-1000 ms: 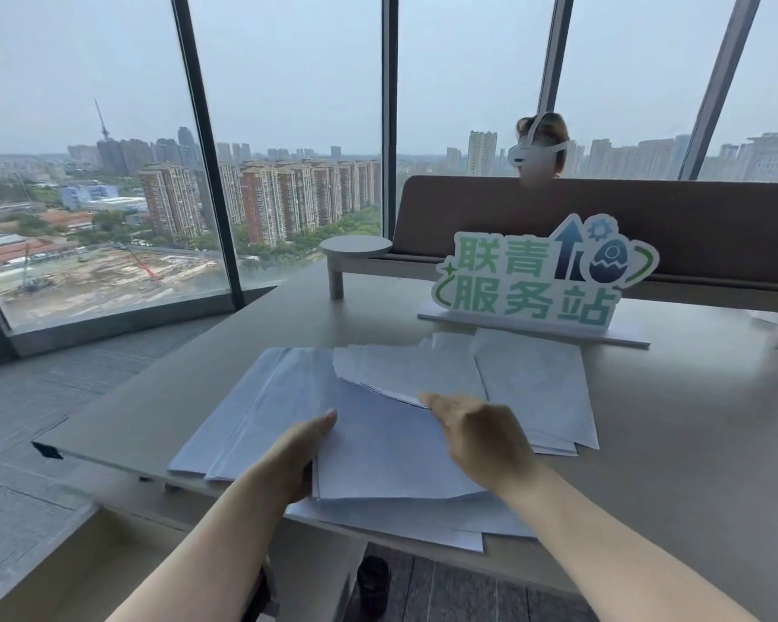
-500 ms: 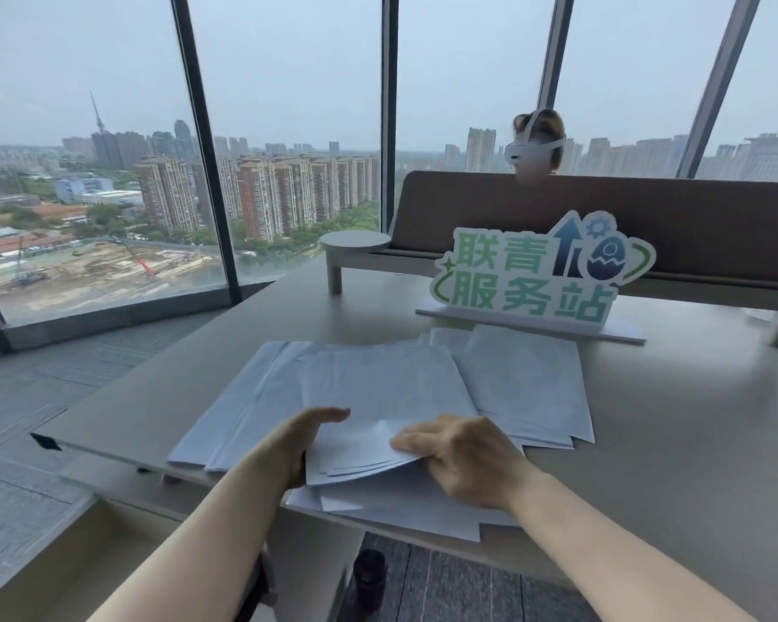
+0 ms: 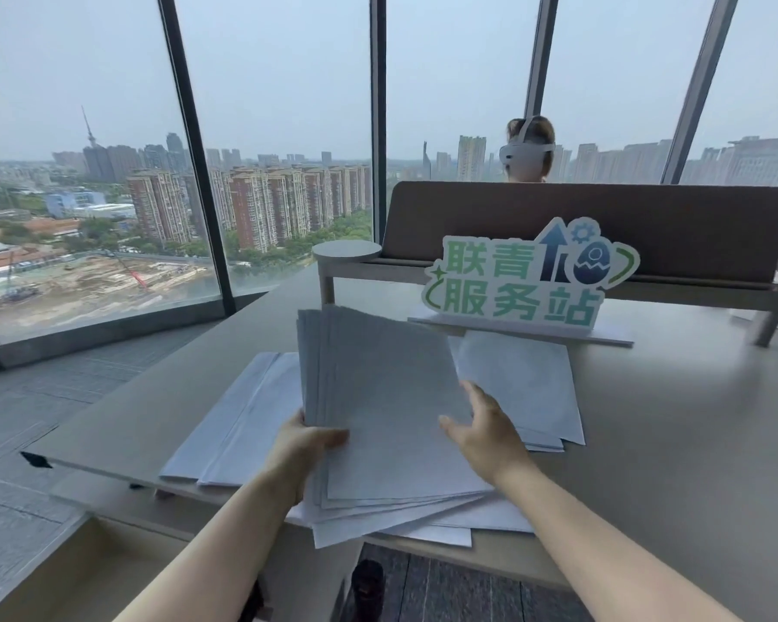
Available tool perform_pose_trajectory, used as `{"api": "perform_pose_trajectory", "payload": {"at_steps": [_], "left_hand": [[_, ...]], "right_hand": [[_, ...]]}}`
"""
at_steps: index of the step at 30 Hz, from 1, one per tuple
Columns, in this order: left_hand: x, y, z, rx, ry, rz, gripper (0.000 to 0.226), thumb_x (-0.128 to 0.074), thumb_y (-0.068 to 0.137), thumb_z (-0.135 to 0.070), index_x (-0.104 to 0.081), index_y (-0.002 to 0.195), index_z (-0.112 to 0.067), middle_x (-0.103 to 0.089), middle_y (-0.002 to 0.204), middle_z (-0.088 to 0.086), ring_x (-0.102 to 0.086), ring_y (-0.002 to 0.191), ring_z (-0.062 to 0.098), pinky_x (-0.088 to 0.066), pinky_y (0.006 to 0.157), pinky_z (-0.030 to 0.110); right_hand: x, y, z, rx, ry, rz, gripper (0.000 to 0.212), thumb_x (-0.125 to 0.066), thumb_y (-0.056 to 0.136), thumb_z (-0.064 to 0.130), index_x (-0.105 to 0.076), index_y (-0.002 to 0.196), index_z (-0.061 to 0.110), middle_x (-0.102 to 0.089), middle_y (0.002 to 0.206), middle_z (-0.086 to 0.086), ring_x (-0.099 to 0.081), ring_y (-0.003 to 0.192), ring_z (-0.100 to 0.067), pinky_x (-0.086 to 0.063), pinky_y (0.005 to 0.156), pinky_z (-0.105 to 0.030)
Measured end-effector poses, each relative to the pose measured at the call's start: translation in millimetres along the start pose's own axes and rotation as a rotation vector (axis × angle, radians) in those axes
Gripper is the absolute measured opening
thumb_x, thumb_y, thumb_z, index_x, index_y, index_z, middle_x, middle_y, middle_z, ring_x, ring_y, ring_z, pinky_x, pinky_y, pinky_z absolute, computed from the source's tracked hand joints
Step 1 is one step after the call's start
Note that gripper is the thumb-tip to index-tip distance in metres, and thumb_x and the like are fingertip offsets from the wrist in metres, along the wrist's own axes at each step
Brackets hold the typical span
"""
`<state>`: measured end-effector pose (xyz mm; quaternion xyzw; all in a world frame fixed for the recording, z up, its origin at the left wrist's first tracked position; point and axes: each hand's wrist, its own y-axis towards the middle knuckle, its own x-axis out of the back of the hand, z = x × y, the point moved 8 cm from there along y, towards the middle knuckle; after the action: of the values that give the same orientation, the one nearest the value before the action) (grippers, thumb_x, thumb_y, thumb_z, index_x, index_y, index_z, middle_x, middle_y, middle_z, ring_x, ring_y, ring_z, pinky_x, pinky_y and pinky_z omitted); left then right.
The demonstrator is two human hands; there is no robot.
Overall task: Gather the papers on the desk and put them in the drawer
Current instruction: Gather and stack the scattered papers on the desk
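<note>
The stack is up now: a half-second back the thin white paper sheets (image 3: 378,397) lie flat mid-frame, and now a thick sheaf of them tilts up off the pale grey matte desk (image 3: 670,419), far edge raised toward the centre of the frame, near edges fanned and uneven at lower centre. The left hand (image 3: 304,446) grips the sheaf's left edge, thumb on top and fingers curled beneath. The right hand (image 3: 486,430) has let go of its earlier flat press and sits with fingers spread and relaxed against the sheaf's right side, steadying rather than clamping. That reads as gathering well under way, though not finished: a flat spread of white sheets (image 3: 230,424) remains on the desk at left of centre, and another flat pile of white sheets (image 3: 526,383) rests right of centre, just below the green-lettered cut-out sign on its white base (image 3: 517,285). The paper looks limp and slippery, corners misaligned, so the sheaf probably wants squaring. The open beige drawer (image 3: 86,572) waits at lower left of the frame, below the desk's edge, holding no paper that I can see. A person wearing a white headset (image 3: 528,148) sits beyond the brown padded partition (image 3: 692,226) at upper right
</note>
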<state>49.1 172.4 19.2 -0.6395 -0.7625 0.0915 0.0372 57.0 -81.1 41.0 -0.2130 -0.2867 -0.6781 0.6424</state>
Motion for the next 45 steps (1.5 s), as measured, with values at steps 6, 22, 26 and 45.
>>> {"api": "perform_pose_trajectory", "payload": {"at_steps": [6, 22, 26, 45], "left_hand": [[-15.5, -9.4, -49.0, -0.268, -0.073, 0.024, 0.032, -0.077, 0.058, -0.004, -0.068, 0.086, -0.017, -0.073, 0.074, -0.001, -0.064, 0.072, 0.024, -0.056, 0.066, 0.033], [-25.9, -11.8, -62.2, -0.446, -0.102, -0.040, 0.024, -0.074, 0.081, -0.010, -0.064, 0.102, -0.014, -0.073, 0.088, 0.001, -0.069, 0.076, 0.007, -0.053, 0.063, 0.017], [-31.4, -8.9, -49.7, -0.396, -0.090, -0.009, 0.025, -0.072, 0.081, -0.003, -0.063, 0.097, -0.020, -0.072, 0.090, -0.002, -0.068, 0.076, 0.008, -0.055, 0.067, 0.018], [-119.3, -15.1, -44.6, -0.319, 0.052, 0.260, 0.031, -0.067, 0.064, -0.016, -0.066, 0.095, -0.011, -0.073, 0.083, 0.001, -0.069, 0.067, 0.008, -0.056, 0.061, 0.022]], "right_hand": [[41.1, 13.9, -4.1, -0.199, 0.493, -0.156, 0.075, -0.068, 0.090, 0.033, -0.029, 0.152, 0.020, -0.051, 0.134, -0.003, -0.055, 0.124, -0.028, -0.045, 0.098, -0.037], [69.2, 3.4, 25.1, 0.149, 0.855, -0.215, 0.019, -0.073, 0.083, 0.016, -0.070, 0.102, 0.015, -0.075, 0.092, 0.001, -0.067, 0.085, -0.015, -0.053, 0.082, -0.032], [46.5, 1.0, 25.2, 0.050, 0.850, -0.097, 0.022, -0.070, 0.084, 0.003, -0.071, 0.104, 0.014, -0.077, 0.093, 0.002, -0.070, 0.090, -0.017, -0.054, 0.082, -0.028], [118.1, -20.0, -41.3, -0.125, 0.470, -0.410, 0.018, -0.071, 0.078, 0.003, -0.074, 0.080, 0.021, -0.076, 0.081, -0.004, -0.070, 0.077, -0.028, -0.053, 0.067, -0.037]]}}
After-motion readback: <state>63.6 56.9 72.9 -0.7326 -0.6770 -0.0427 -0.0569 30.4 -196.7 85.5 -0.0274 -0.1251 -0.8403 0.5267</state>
